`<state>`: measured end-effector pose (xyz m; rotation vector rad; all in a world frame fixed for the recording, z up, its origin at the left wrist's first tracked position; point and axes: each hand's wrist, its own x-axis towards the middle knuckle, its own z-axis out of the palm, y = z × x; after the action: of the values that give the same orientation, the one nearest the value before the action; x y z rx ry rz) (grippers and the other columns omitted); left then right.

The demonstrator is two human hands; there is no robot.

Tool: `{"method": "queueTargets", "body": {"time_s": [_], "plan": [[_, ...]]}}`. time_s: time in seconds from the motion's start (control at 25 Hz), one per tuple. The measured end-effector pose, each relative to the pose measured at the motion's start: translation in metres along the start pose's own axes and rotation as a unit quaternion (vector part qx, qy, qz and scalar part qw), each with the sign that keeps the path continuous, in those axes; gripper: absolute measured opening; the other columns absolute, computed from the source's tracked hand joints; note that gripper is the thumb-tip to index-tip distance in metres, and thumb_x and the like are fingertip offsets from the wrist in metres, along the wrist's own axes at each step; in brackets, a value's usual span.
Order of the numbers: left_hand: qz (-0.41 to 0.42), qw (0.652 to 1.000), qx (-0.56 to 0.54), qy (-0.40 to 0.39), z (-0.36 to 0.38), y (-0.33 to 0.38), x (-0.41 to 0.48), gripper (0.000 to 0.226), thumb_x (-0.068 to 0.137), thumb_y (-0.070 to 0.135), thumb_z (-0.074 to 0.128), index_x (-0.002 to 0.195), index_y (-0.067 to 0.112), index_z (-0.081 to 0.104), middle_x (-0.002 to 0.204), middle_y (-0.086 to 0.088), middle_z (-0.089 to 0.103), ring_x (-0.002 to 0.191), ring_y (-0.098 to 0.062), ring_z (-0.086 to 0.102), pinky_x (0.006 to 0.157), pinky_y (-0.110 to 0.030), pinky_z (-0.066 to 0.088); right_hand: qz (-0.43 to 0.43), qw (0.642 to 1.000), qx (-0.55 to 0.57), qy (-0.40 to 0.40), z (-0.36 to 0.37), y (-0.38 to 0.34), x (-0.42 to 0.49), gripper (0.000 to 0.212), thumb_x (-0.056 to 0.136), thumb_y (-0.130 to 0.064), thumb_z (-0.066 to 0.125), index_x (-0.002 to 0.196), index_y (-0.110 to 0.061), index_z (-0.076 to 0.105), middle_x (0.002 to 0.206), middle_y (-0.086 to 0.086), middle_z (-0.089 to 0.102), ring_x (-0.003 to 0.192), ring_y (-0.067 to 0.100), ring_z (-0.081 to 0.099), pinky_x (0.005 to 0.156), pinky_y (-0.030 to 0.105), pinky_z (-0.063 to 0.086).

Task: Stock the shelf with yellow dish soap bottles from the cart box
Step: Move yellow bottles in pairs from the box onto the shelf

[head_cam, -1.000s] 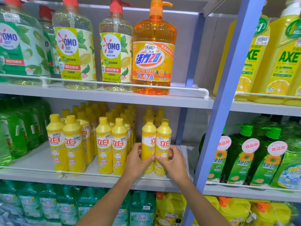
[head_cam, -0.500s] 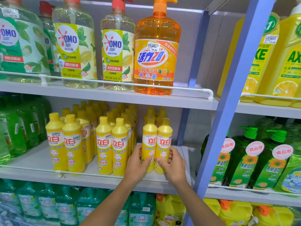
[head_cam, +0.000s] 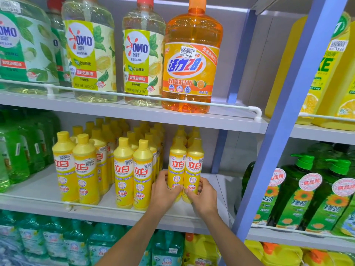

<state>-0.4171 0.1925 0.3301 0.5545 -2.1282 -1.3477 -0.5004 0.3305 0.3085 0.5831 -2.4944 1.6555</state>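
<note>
At the left of the frame, green bottles [head_cam: 17,150] fill the end of the middle shelf [head_cam: 213,191], and a thin white rail [head_cam: 38,199] runs along its front lip. Next come two blocks of yellow dish soap bottles [head_cam: 132,173], upright in files running back.

Just right of centre is the pair I'm working. My left hand [head_cam: 165,191] has its fingers curled round the lower body of the left bottle [head_cam: 176,166]. My right hand [head_cam: 203,196] grips the right bottle [head_cam: 194,166] the same way. Both bottles stand upright, touching side by side, at the head of a short file, and as far as I can tell their bases are on the shelf.

I read this as the placing step, squaring the pair to face front. The next move calls for releasing without tipping them, drawing both hands back, and going for more from the cart box, which is out of view.

For room, there is a narrow gap between the middle block and this pair, and bare shelf to the right as far as the blue upright [head_cam: 269,150]. The upper shelf [head_cam: 172,120] sits close over the caps, so new bottles must go in low. My arms hide whether the rail carries on here. Beyond the post, green pump bottles [head_cam: 299,194] occupy the next bay.
</note>
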Motion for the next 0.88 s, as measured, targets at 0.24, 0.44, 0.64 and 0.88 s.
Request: {"method": "queueTargets", "body": {"time_s": [0.24, 0.44, 0.64, 0.88], "plan": [[0.008, 0.999, 0.019, 0.035, 0.011, -0.005, 0.009, 0.061, 0.08, 0.034, 0.083, 0.132, 0.024, 0.053, 0.126, 0.002, 0.067, 0.114, -0.019, 0.064, 0.099, -0.048, 0.055, 0.007, 1.0, -0.016, 0.02, 0.008, 0.0, 0.008, 0.057, 0.073, -0.038, 0.09, 0.121, -0.025, 0.061, 0.11, -0.007, 0.071, 0.095, 0.009, 0.069, 0.086, 0.03, 0.06], [0.003, 0.999, 0.007, 0.032, 0.012, -0.004, 0.015, 0.061, 0.079, 0.033, 0.084, 0.132, 0.025, 0.055, 0.125, 0.003, 0.068, 0.113, -0.018, 0.065, 0.1, -0.048, 0.054, 0.01, 1.0, -0.015, 0.023, 0.012, 0.001, 0.015, 0.057, 0.073, -0.039, 0.089, 0.122, -0.026, 0.061, 0.111, -0.007, 0.071, 0.097, 0.009, 0.069, 0.087, 0.031, 0.06], [-0.001, 0.999, 0.01, 0.031, 0.015, -0.005, 0.024, 0.059, 0.078, 0.034, 0.085, 0.129, 0.023, 0.056, 0.123, 0.001, 0.069, 0.111, -0.02, 0.066, 0.099, -0.049, 0.055, 0.002, 0.999, -0.014, 0.03, 0.014, 0.003, 0.02, 0.056, 0.074, -0.039, 0.088, 0.122, -0.025, 0.063, 0.111, -0.008, 0.071, 0.097, 0.007, 0.069, 0.088, 0.033, 0.061], [-0.002, 0.999, 0.008, 0.036, 0.016, -0.004, 0.025, 0.059, 0.079, 0.033, 0.084, 0.13, 0.023, 0.055, 0.124, 0.0, 0.068, 0.111, -0.02, 0.066, 0.099, -0.048, 0.055, -0.004, 0.999, -0.017, 0.031, 0.014, 0.003, 0.021, 0.054, 0.075, -0.04, 0.087, 0.122, -0.024, 0.064, 0.111, -0.008, 0.071, 0.097, 0.008, 0.068, 0.088, 0.034, 0.061]]}}
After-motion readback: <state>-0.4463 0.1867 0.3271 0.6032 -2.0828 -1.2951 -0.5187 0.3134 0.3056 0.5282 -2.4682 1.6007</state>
